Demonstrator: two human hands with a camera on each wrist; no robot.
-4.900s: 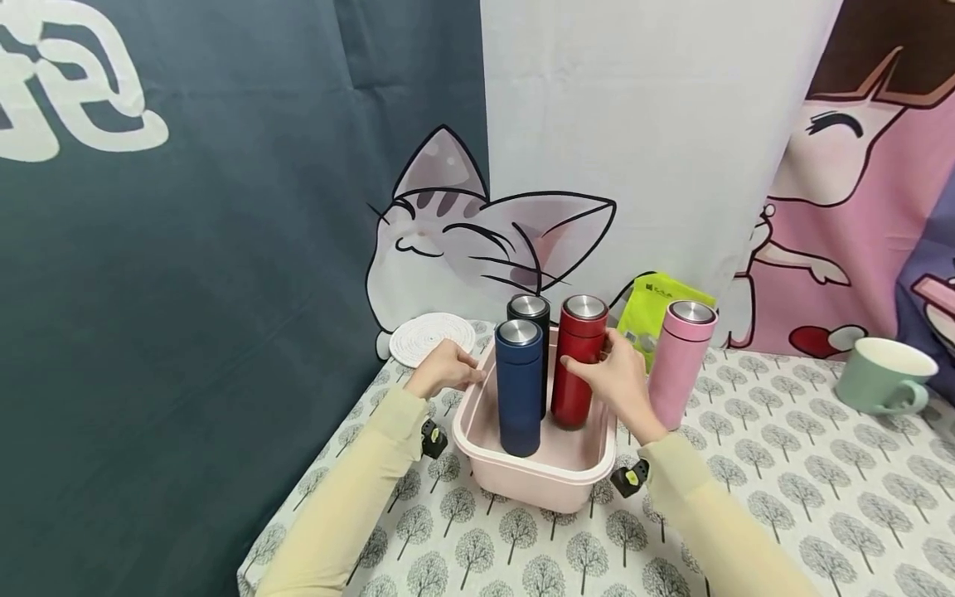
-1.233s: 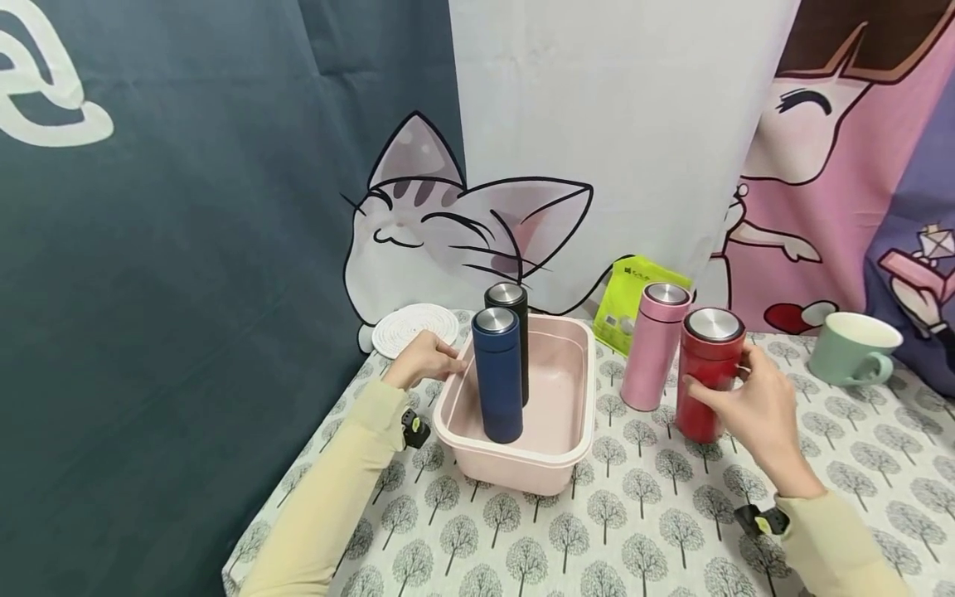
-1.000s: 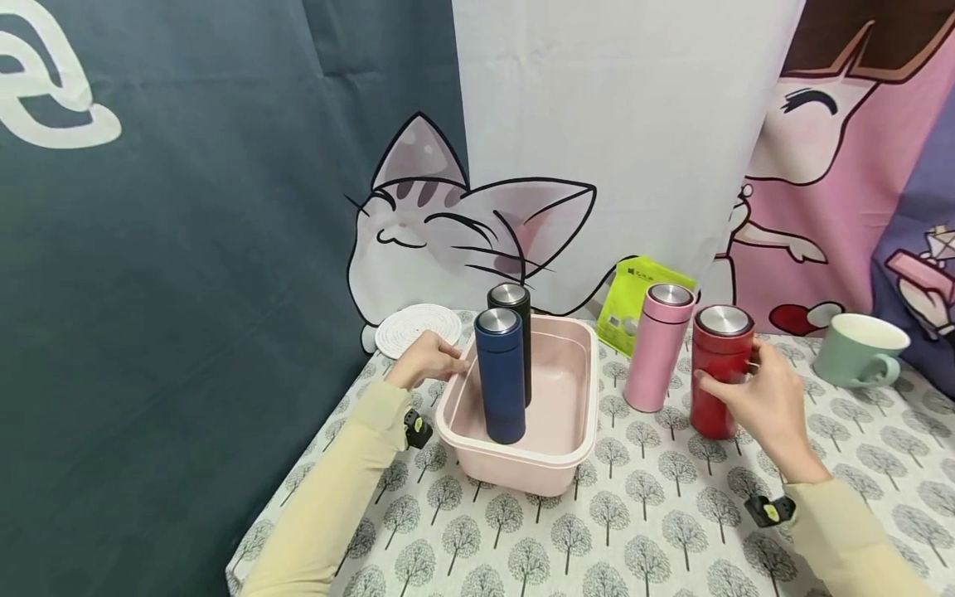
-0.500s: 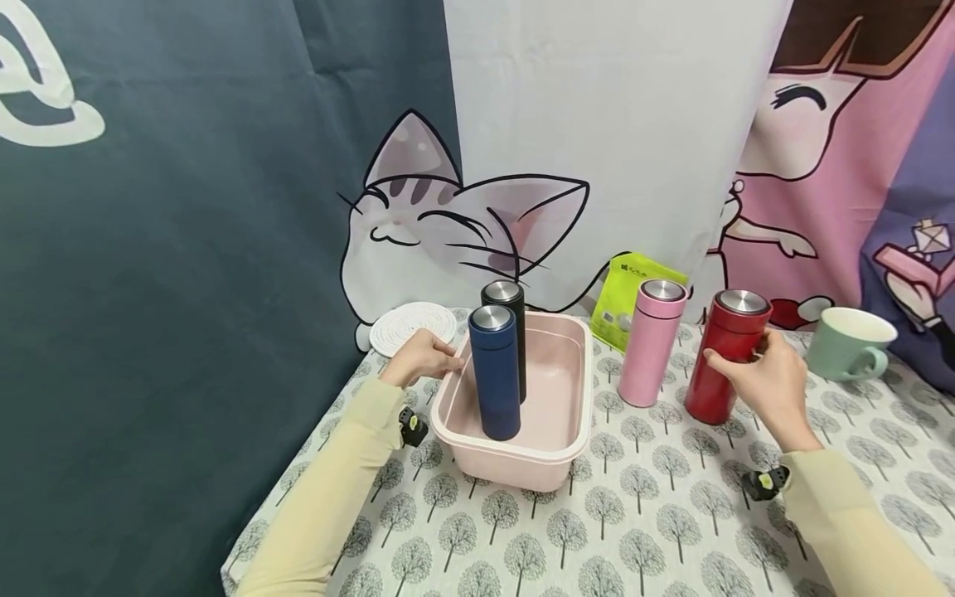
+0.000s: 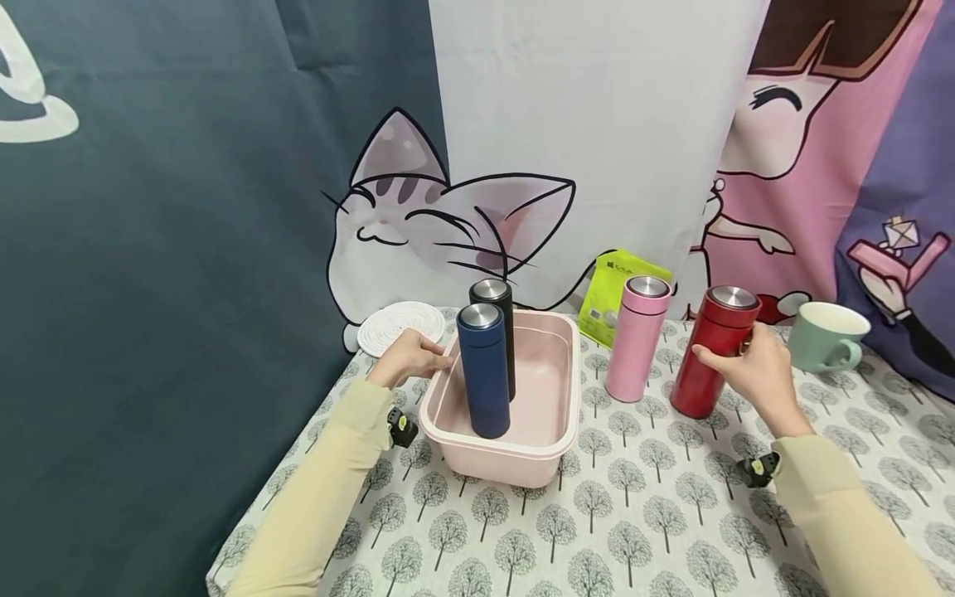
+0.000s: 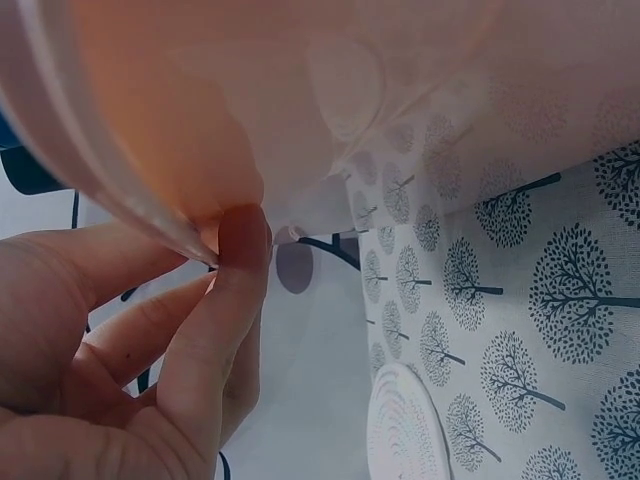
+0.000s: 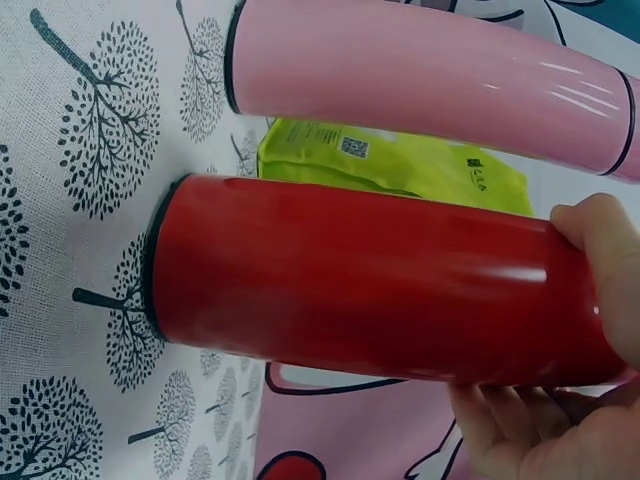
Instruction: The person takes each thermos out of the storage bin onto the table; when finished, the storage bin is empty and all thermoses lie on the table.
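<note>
Nearest, at the lower middle of the head view, the pink tub (image 5: 548, 452) sits on the tree-print tabletop (image 5: 656, 531). The left hand (image 5: 406, 361) pinches the tub's left rim, thumb and finger curled over the edge, as the left wrist view shows (image 6: 225, 250). In the tub stand the blue flask (image 5: 483, 369) and, just behind it, the black flask (image 5: 498, 315).

To the right of centre, the right hand (image 5: 749, 373) is wrapped around the upper part of the red flask (image 5: 712, 348), fingers curled on its body. Five seconds ago this flask stood in the tub beside the other two; a second ago it was held beside the pink flask (image 5: 634, 336). Now its base meets the tabletop while it leans a little to the right, so it seems out of the tub and nearly set down, though the grip is not released.

Farther back lie the green pouch (image 5: 608, 290), the mug (image 5: 821, 336) at right and the white coaster (image 5: 395, 325) at left.
</note>
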